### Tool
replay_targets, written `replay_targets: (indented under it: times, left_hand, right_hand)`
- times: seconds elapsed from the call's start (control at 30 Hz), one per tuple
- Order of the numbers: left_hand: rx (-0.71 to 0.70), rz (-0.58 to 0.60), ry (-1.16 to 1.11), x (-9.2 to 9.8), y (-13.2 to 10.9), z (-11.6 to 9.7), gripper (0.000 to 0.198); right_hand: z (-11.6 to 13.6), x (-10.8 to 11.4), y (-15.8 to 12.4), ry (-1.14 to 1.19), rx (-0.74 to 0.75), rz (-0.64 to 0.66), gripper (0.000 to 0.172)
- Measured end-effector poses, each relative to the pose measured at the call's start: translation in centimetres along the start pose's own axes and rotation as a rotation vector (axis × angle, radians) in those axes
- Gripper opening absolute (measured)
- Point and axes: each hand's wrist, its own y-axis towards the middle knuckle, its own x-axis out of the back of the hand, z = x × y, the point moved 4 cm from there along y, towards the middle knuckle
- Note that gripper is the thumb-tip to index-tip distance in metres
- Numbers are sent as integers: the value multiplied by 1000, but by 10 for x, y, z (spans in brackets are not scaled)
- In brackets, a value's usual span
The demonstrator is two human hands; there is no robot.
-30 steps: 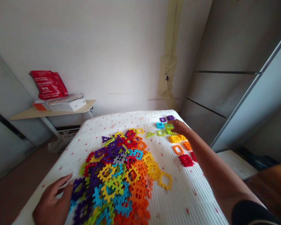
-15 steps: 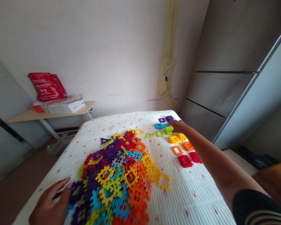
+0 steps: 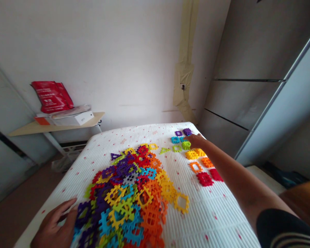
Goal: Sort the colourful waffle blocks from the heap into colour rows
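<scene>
At the far right of the table, my right hand has its fingertips closed at a blue interlocking tile, largely covered by the fingers. Another blue tile lies just left of it. Purple tiles are stacked behind the hand, and a green stack stands in front. At the lower left, my left hand rests beside a mixed heap of colourful tiles. Its thumb and index finger are apart with nothing between them. Purple tiles lie close to its fingertips.
Yellow, orange and red tiles sit in rows along the right edge of the white cloth. A side shelf at the left bears a red bag and boxes. A grey cabinet stands at the right.
Both hands stay almost where they were; the right fingers have shifted only slightly at the blue tile. The view has tilted a little. The heap looks unchanged.
</scene>
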Motion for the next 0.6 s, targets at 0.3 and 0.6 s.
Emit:
replay_targets:
  times: [0.3, 0.6]
  left_hand:
    - [25, 4, -13, -5, 4, 14, 40]
    - [49, 8, -31, -4, 4, 9, 42]
  right_hand:
    - [7, 1, 4, -19, 1, 70, 71]
    - [6, -4, 7, -14, 0, 68, 70]
